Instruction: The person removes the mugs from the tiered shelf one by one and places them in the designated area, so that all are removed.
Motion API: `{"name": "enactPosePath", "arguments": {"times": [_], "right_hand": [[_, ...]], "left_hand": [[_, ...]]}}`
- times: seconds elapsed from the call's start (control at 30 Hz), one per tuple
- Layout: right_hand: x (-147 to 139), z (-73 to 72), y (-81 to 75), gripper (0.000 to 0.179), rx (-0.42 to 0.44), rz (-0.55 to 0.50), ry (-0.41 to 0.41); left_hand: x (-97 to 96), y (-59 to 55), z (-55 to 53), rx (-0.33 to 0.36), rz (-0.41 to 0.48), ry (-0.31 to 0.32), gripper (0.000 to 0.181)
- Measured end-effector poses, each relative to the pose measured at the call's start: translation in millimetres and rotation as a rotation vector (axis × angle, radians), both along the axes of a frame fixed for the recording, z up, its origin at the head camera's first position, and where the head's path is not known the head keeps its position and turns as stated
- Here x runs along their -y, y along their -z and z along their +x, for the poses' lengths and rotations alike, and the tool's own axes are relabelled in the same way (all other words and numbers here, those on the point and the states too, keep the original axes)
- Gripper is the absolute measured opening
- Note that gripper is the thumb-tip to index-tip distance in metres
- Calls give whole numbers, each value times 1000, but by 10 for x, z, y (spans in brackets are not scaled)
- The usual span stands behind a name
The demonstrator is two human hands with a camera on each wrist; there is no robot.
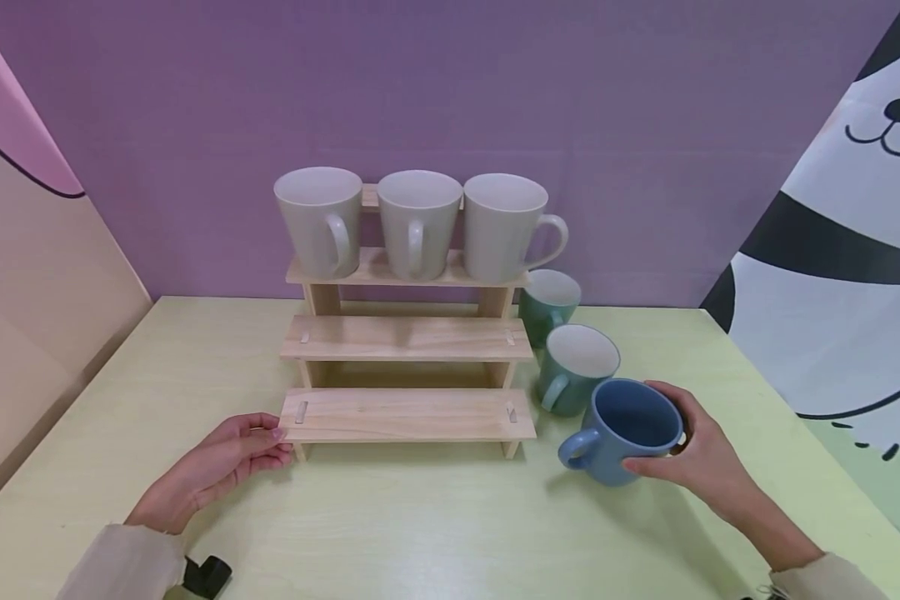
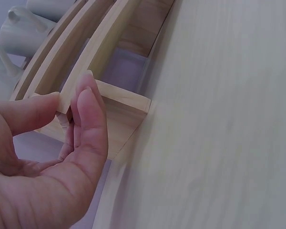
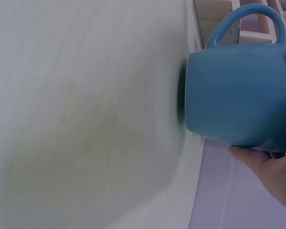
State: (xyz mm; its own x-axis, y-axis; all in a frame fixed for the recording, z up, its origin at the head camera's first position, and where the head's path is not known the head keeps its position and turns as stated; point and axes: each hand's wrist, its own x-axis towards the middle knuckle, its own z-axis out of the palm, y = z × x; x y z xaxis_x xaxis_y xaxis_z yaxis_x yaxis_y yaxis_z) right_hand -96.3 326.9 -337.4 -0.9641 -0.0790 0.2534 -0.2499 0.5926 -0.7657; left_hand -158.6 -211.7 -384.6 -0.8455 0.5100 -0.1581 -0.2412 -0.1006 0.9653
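Observation:
A wooden three-step shelf [image 1: 408,415] stands on the table. My left hand [image 1: 228,458] pinches the left end of its lowest step; in the left wrist view the thumb and fingers [image 2: 91,112] meet around the board's end. With my right hand [image 1: 701,454] I hold a blue mug [image 1: 607,450] by its body, thumb in front and fingers behind. The mug's handle points left, toward the shelf. In the right wrist view the blue mug [image 3: 238,95] shows a shadow by its base. Two green mugs [image 1: 562,387] stand behind it, beside the shelf's right end.
On the top step are a left white mug [image 1: 311,233], a middle white mug [image 1: 435,229] and a right white mug [image 1: 495,237], side by side. The middle step [image 1: 408,339] is bare wood. A purple backdrop [image 1: 645,167] rises behind the table [image 1: 450,525].

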Motion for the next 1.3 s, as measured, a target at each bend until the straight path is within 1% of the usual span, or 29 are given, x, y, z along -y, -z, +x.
{"name": "enactPosePath", "arguments": {"times": [0.13,0.33,0.57,0.7,1.0,1.17,1.3], "right_hand": [[-80,-13,13,86,-5,18,23],[-193,-23,16,86,12,41,61],[-298,-45,13,85,14,31,71],[-361,-73,7,84,18,44,87],[-492,-194,0,86,4,82,138],[-562,-261,-6,86,-1,98,161],[-601,-325,-13,89,17,111,199]], "left_hand": [[-1,-8,7,4,3,-1,14],[1,-16,11,13,27,6,13],[-2,-24,4,8,0,-7,14],[-3,-23,6,7,14,0,14],[2,-22,17,9,42,12,12],[-4,-24,17,11,29,5,13],[-4,-22,15,12,29,5,13]]}}
